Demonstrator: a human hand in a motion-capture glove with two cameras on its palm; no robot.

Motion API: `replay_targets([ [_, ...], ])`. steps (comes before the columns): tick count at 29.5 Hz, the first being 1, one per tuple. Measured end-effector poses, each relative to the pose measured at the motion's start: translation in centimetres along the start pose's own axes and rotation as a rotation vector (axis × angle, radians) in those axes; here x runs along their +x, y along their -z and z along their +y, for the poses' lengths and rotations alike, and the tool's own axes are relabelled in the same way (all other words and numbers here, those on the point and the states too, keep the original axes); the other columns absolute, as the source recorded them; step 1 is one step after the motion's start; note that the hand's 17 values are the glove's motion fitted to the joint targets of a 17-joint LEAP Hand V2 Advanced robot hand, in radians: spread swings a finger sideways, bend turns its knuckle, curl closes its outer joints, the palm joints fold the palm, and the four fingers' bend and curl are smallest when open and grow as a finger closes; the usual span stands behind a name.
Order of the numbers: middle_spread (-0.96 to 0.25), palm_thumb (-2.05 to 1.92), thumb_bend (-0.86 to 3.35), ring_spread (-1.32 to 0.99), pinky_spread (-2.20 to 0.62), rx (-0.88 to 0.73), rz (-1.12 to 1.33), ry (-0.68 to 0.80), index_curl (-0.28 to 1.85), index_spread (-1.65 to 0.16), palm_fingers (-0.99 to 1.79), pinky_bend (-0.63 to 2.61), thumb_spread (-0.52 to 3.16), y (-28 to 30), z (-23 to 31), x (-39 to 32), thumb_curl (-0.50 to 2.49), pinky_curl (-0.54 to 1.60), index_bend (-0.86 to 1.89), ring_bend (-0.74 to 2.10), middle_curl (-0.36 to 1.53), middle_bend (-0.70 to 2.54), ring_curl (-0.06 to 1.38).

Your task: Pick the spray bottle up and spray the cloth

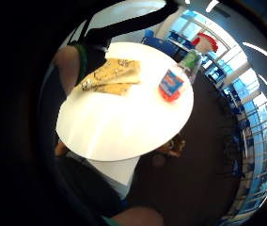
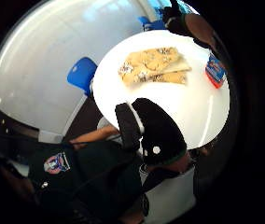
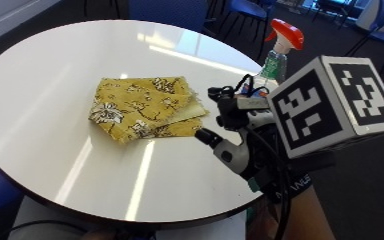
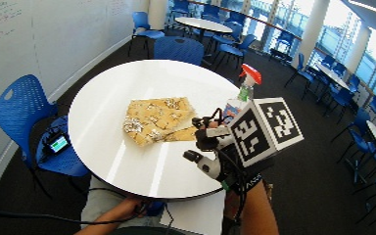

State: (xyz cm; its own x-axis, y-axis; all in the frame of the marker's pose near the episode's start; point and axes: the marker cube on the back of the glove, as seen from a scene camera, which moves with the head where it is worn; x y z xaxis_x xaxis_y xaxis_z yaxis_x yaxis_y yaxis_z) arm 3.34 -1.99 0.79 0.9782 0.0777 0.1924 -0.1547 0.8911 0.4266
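1. We see the round white bench [image 2: 170,100] with a folded yellow floral cloth [image 2: 153,66] lying on it.
2. The spray bottle [image 2: 215,70] stands near the bench's edge, apart from the cloth.
3. A blue chair [image 2: 81,74] sits beside the bench.
4. Our black-gloved right hand [image 2: 156,130] shows over the bench's edge.

Clear plastic spray bottle with red-orange trigger top [image 3: 277,56]: one
Folded yellow floral cloth [image 3: 147,113]: one
Round white table [image 3: 45,80]: one
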Motion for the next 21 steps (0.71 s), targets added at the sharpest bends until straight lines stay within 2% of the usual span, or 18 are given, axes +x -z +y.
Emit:
replay_targets([
  [5, -0.1, 0.5, 0.05, -0.09, 0.15, 0.226, -0.149, -0.136, 0.27, -0.39, 0.9, 0.17, 1.21, 0.2, -1.6, 3.2, 0.24, 0.27, 0.13, 0.44, 0.33, 0.3, 0.29],
  [12, -0.1, 0.62, 0.08, -0.12, 0.1, 0.309, -0.408, -0.321, 0.27, -0.36, 0.96, 0.18, 1.22, -0.6, -3.9, 8.2, 0.28, 0.28, 0.12, 0.45, 0.36, 0.34, 0.33],
  [17, -0.11, 0.71, 0.1, -0.13, 0.06, 0.338, -0.487, -0.429, 0.27, -0.35, 1.03, 0.18, 1.2, -1.6, -5.1, 11.4, 0.31, 0.29, 0.12, 0.46, 0.38, 0.36, 0.35],
  [21, -0.13, 0.73, 0.08, -0.14, 0.03, 0.355, -0.632, -0.604, 0.26, -0.33, 1.02, 0.19, 1.16, -2.7, -6.6, 14.5, 0.33, 0.3, 0.08, 0.46, 0.4, 0.39, 0.36],
])
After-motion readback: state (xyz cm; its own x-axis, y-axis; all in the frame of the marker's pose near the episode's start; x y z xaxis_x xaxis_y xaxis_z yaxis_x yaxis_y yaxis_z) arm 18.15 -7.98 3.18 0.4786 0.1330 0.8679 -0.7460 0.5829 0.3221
